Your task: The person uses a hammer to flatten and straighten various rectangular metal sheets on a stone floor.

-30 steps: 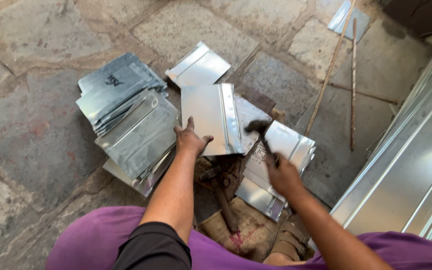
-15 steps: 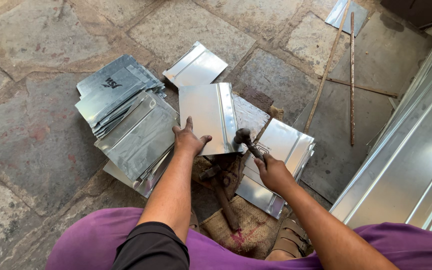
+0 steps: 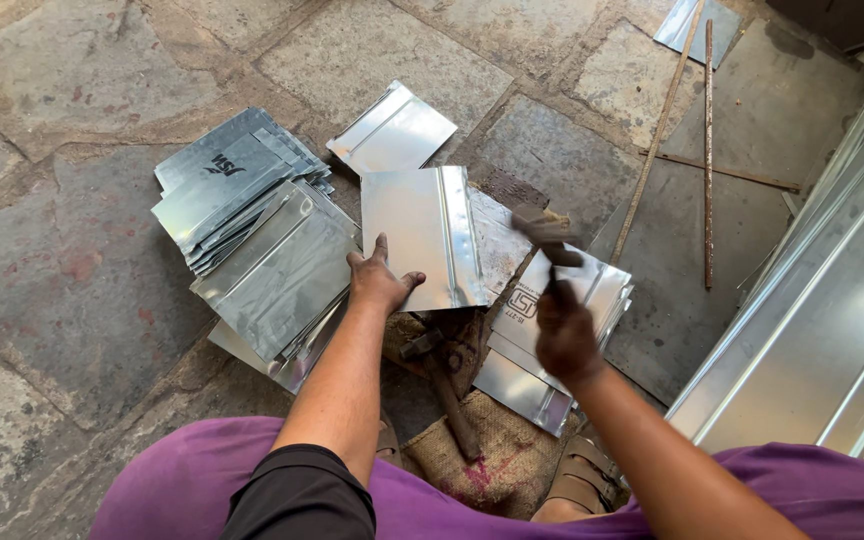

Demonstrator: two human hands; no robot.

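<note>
— Kneeling over the stone floor (image 3: pixel 62 260), the person is pressing the left hand (image 3: pixel 380 281) flat on a sheet (image 3: pixel 414 240), do you see it?

— Yes. The fingers are lying spread wide on the near edge of it, and the thumb is pointing to the right. The sheet is lying in the middle, with a raised fold running up its right side.

— And the right hand (image 3: pixel 564 335)?

— It is closing tight around the handle of a hammer (image 3: pixel 544 232). The head is hanging in the air just right of the sheet, above the fold, a bit blurred. I cannot tell if it is touching the metal.

— What is lying under the sheet?

— A dark iron bar (image 3: pixel 448 385) is showing below it, resting on brown sacking (image 3: pixel 492 450) near the person's sandal (image 3: pixel 577 475).

— There is a lot of metal around.

— To the left, a stack (image 3: pixel 252 240) of folded pieces is fanning out, just beside the left hand. To the right, under the hammer hand, another pile (image 3: pixel 552 330) is lying. One single piece (image 3: pixel 392 130) is resting behind the sheet, apart from it.

— And far right?

— Long panels (image 3: pixel 832 300) are leaning along the edge, and two thin rods (image 3: pixel 707 150) are lying on the floor beside them.
</note>
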